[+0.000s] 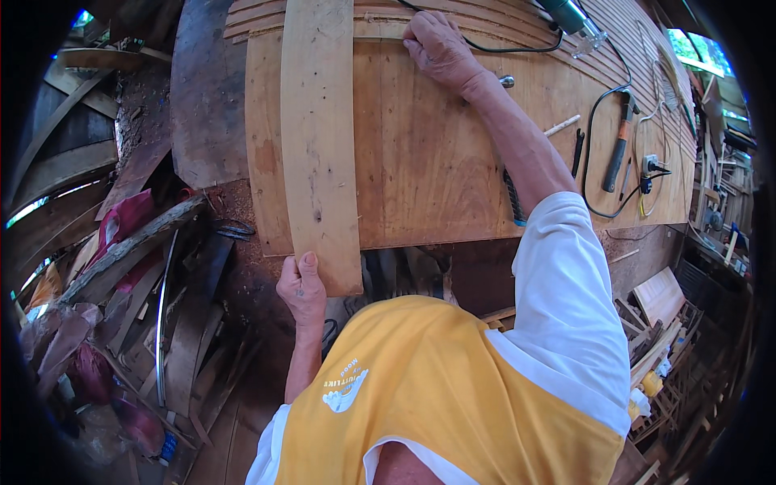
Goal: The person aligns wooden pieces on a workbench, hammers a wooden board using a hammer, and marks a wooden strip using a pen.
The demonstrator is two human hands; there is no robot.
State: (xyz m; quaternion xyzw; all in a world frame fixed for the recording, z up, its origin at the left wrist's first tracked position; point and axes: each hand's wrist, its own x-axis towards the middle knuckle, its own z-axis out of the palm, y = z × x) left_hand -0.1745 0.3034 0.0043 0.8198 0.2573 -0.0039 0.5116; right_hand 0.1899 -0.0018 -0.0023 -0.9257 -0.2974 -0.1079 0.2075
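Observation:
A long pale wooden plank lies lengthwise over the wooden work board, its near end sticking out past that board's front edge. My left hand grips this overhanging end, thumb on top. Farther up, my right hand has its fingers curled at a thin light strip right of the plank, beside a black cable; what they hold, if anything, is hidden. Grooved wooden slats run along the back.
At right lie an orange-handled hammer, small tools, cables, a plug block and, farther back, a power tool. Wood offcuts and bark-edged pieces crowd the left. More timber is stacked below right.

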